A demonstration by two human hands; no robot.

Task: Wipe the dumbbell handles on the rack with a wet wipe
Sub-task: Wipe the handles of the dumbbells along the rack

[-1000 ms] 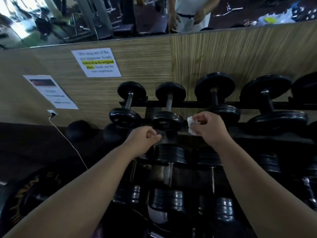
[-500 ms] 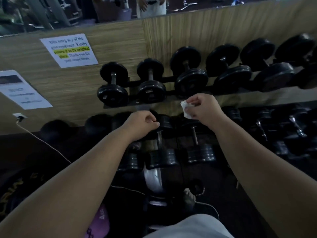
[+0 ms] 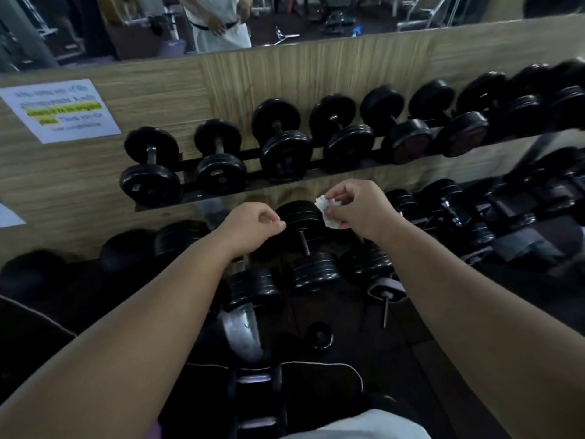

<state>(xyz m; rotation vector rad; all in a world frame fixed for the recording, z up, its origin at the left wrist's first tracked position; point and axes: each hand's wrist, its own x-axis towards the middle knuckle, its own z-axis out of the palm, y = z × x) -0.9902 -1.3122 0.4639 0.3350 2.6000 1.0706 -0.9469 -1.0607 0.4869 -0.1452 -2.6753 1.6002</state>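
Note:
A black rack (image 3: 253, 185) against the wood-panelled wall carries several black dumbbells in an upper row and more in a darker lower row. My right hand (image 3: 357, 207) pinches a crumpled white wet wipe (image 3: 329, 210) in the air, in front of the rack between the two rows. My left hand (image 3: 253, 229) hovers beside it with its fingers curled and nothing visible in them. Just below both hands lies a lower-row dumbbell (image 3: 305, 245) with a short metal handle. Neither hand touches a dumbbell.
A printed notice (image 3: 60, 110) is stuck on the wall at the left. A mirror (image 3: 285, 17) above the panel reflects a person in white. Loose dumbbells and a metal rack leg (image 3: 242, 331) lie low near my body.
The view has swung right and slightly down, so more of the upper row shows. Both hands keep their pose in front of the rack, the wipe still pinched in the right.

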